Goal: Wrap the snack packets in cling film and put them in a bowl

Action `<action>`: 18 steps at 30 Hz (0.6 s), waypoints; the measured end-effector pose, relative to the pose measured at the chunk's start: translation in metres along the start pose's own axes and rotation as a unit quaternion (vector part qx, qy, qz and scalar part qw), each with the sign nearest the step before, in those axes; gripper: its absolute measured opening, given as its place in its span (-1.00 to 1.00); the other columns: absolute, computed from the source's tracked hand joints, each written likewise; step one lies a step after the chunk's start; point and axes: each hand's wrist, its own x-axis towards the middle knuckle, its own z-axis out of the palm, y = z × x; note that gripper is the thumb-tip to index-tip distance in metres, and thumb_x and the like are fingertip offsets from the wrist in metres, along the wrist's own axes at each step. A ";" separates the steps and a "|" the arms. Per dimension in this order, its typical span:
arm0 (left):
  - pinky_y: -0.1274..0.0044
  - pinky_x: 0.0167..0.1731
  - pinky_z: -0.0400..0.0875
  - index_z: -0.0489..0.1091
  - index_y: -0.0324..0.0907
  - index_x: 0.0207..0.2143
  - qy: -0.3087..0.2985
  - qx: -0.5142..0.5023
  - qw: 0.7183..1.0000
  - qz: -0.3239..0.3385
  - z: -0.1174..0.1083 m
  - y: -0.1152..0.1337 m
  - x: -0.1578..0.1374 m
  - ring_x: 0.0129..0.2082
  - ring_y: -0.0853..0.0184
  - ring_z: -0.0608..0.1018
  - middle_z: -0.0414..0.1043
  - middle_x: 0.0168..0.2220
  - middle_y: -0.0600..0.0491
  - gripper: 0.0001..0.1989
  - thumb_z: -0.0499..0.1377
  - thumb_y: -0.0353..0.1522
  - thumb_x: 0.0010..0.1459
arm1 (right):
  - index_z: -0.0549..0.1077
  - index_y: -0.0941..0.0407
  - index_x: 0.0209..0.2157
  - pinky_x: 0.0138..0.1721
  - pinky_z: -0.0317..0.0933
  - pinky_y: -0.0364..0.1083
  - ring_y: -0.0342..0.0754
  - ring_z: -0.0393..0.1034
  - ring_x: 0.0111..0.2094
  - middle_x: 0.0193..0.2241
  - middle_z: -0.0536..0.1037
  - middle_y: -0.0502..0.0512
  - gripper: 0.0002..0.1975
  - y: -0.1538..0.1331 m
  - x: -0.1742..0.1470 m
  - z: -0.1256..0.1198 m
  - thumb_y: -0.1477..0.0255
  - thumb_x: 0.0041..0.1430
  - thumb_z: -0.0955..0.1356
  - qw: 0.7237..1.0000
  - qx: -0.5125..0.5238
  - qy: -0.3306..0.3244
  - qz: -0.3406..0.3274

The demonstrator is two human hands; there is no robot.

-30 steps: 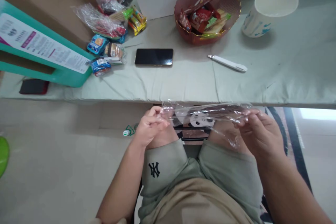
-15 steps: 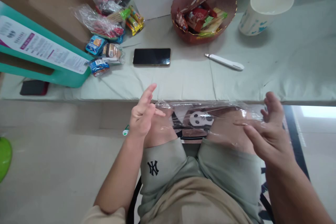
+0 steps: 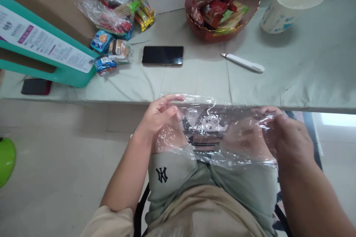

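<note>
A clear plastic film (image 3: 205, 148) stretches across my lap, just in front of the table's edge; whether it is a bag or a loose sheet I cannot tell. My left hand (image 3: 160, 116) pinches its left end between thumb and fingers. At the other end, my right hand (image 3: 289, 137) is closed on the film, its fingers partly hidden behind the crinkled plastic. My knees and a printed panda face show through the film. On the table beyond lie a black phone (image 3: 162, 55) and a white pen-like cutter (image 3: 243, 63).
A pinkish bowl (image 3: 194, 31) of wrapped snacks and a paper cup (image 3: 269, 18) stand at the back. Packaged snacks (image 3: 114, 50) lie beside a green frame-like container (image 3: 80, 77) on the left. A dark red-edged object (image 3: 36, 86) rests near the table's left edge.
The film has been spread wider, its lower edge now hanging nearer my shorts. Both hands, whose fingers were spread before, have closed on its ends.
</note>
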 end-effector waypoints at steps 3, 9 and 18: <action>0.56 -0.56 0.39 0.66 -0.17 -0.28 0.047 0.016 0.998 -0.036 0.001 -0.008 -0.001 -0.60 0.48 0.45 0.65 -0.37 -0.01 -0.66 0.39 -0.09 0.06 | 0.62 -0.01 -0.52 -0.11 0.46 0.05 0.08 0.53 -0.13 -0.22 0.62 0.11 -0.60 0.011 0.005 -0.001 -0.04 0.13 0.47 1.000 -0.011 -0.011 -0.004; 0.51 -0.40 0.53 0.61 -0.20 -0.50 0.133 -0.039 0.986 -0.095 0.002 -0.020 -0.001 -0.43 0.32 0.62 0.60 -0.48 -0.01 -0.55 0.42 0.03 -0.04 | 0.64 -0.03 -0.43 -0.12 0.48 0.09 0.09 0.57 -0.22 -0.35 0.65 0.09 -0.66 0.024 0.005 0.002 -0.01 0.15 0.47 1.000 -0.020 -0.005 0.016; 0.50 -0.41 0.59 0.63 -0.25 -0.40 0.111 -0.098 0.979 -0.141 -0.003 -0.020 -0.007 -0.36 0.25 0.68 0.68 -0.22 -0.10 -0.60 0.51 -0.10 -0.14 | 0.64 0.02 -0.42 -0.29 0.52 -0.02 -0.01 0.58 -0.33 -0.35 0.66 0.08 -0.64 0.042 0.003 0.002 0.02 -0.03 0.58 0.993 -0.087 -0.012 0.082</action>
